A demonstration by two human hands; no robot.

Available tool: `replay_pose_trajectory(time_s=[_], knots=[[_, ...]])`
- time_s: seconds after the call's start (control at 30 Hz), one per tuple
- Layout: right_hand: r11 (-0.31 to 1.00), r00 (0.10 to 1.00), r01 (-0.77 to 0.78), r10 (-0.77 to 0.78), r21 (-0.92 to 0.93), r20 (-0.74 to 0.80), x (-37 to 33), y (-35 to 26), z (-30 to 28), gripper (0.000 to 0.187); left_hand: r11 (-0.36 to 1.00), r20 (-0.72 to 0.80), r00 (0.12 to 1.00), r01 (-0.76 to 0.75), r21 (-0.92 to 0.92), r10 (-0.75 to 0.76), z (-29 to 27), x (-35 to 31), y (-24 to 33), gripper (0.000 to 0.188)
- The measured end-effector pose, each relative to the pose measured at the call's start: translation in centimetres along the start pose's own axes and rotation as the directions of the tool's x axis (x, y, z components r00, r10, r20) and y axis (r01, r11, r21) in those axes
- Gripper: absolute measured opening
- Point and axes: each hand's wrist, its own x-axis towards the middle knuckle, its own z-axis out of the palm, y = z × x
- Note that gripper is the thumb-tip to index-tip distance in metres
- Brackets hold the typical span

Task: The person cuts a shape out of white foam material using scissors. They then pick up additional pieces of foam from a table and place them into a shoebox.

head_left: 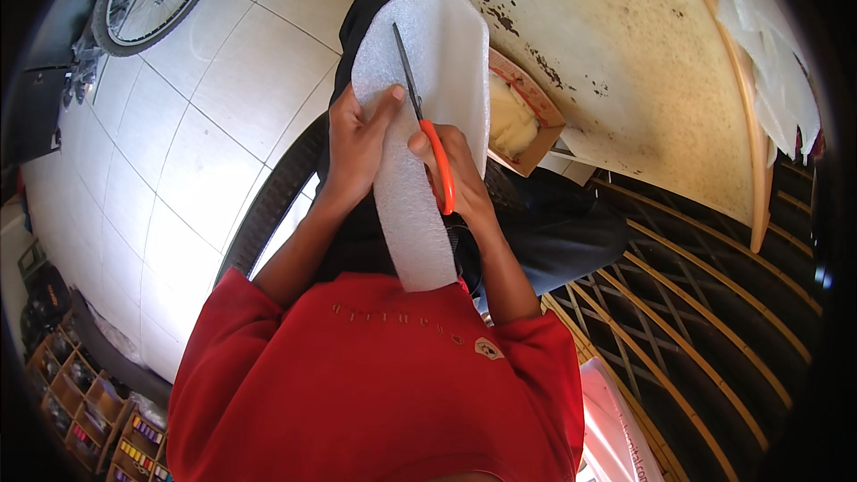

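Observation:
A white foam sheet is held up over my lap, its lower end a narrow strip hanging toward my red shirt. My left hand grips the sheet's left side, with the thumb on top. In my right hand is a pair of scissors with orange handles. One dark blade lies over the foam, pointing away from me; I cannot see the other blade. The right hand's fingers are partly hidden behind the handles and the foam.
An open cardboard box with pale contents stands to the right, beside a worn cream board. Clear plastic wrapping hangs at far right, above yellow-edged dark slats. A bicycle wheel and compartment shelves lie leftward.

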Motion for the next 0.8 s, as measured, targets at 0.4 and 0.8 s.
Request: replay_pose_trajectory(time_s=[0.4,0.8], knots=[[0.99,0.987,-0.137,0.138,-0.016,0.083,-1.1,0.2,-0.4,0.068,0.948,-0.181,0.948,-0.216,0.234,0.26,-0.1,3.7,0.5,0.026],[0.998,0.995,-0.049,0.051,-0.031,0.091,-2.1,0.9,0.0,0.088,0.916,-0.237,0.899,-0.309,0.255,0.369,0.4,3.4,0.8,0.02]])
